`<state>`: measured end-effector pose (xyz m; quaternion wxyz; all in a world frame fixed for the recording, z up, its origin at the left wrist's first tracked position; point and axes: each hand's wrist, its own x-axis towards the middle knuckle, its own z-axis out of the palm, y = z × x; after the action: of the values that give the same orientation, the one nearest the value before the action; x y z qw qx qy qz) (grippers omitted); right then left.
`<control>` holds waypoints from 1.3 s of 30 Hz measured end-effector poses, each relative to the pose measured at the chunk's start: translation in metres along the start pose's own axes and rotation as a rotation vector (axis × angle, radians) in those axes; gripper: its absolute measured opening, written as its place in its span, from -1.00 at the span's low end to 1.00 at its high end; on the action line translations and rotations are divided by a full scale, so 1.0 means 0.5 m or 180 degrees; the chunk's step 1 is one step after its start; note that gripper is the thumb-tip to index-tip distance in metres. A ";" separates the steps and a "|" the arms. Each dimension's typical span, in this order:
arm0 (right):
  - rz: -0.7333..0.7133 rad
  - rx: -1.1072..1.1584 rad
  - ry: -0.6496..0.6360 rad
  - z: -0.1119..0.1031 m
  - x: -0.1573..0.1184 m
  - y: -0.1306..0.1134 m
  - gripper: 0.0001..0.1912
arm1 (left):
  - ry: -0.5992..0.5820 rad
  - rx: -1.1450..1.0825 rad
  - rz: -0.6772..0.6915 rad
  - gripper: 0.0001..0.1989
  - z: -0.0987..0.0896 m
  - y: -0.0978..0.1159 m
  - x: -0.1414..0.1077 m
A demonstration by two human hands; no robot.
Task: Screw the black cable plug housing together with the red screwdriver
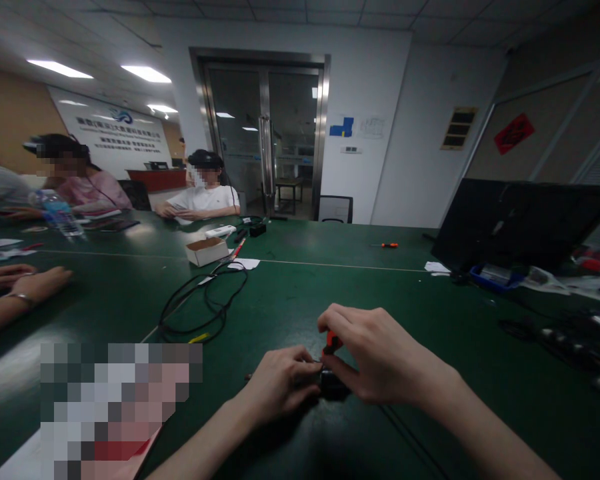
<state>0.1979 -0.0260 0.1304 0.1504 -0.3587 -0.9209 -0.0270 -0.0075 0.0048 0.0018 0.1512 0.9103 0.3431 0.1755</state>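
Note:
My right hand (375, 350) is closed around the orange-red and black handle of a small screwdriver (333, 342), held upright over a small black device (334, 387). Most of the screwdriver's shaft is hidden, so I cannot tell whether its tip touches the device. From the left side, my left hand (283, 380) grips the black device with its fingers pressed together, low over the green table (285, 300). The device's exact kind is not clear, as both hands partly cover it. A dark cable (410, 440) runs from near it toward the front edge.
A coiled black cable (223, 309) and an open white box (207, 253) lie ahead on the left. Another screwdriver (389, 246) rests farther back. At right stand a black monitor (525, 227) and a blue tray (497, 279). A co-worker's hands (40, 283) are at left.

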 end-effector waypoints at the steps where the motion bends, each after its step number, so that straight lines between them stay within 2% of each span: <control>1: -0.0018 0.0075 -0.0035 -0.001 -0.002 0.000 -0.85 | -0.0008 -0.0029 0.0007 -0.86 0.000 -0.001 0.000; 11: -0.0039 0.0070 -0.0010 0.004 -0.002 0.001 -0.86 | -0.0107 0.0053 -0.0067 -0.90 -0.003 0.001 0.001; 18: -0.0095 -0.0230 0.0061 0.003 0.000 0.002 -0.94 | -0.0034 0.0074 -0.0039 -0.90 -0.002 0.002 0.001; 23: -0.0125 -0.0552 0.0106 0.009 0.006 0.003 -0.79 | 0.0011 0.0210 -0.0020 -0.90 0.004 -0.003 0.001; 27: -0.0151 -0.0200 0.0077 0.006 0.005 -0.001 -0.90 | -0.0009 0.0047 0.0013 -0.87 0.004 -0.004 0.001; 31: -0.0177 0.0240 -0.0120 0.001 -0.003 -0.006 -0.83 | 0.0005 -0.0091 0.0029 -0.84 0.002 -0.003 0.002; 39: -0.0056 0.0126 -0.0152 -0.001 -0.003 -0.007 -0.84 | -0.0027 -0.0100 0.0013 -0.82 0.001 -0.003 0.000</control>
<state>0.1968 -0.0296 0.1307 0.1352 -0.3481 -0.9276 -0.0016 -0.0080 0.0057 0.0006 0.1666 0.9092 0.3378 0.1773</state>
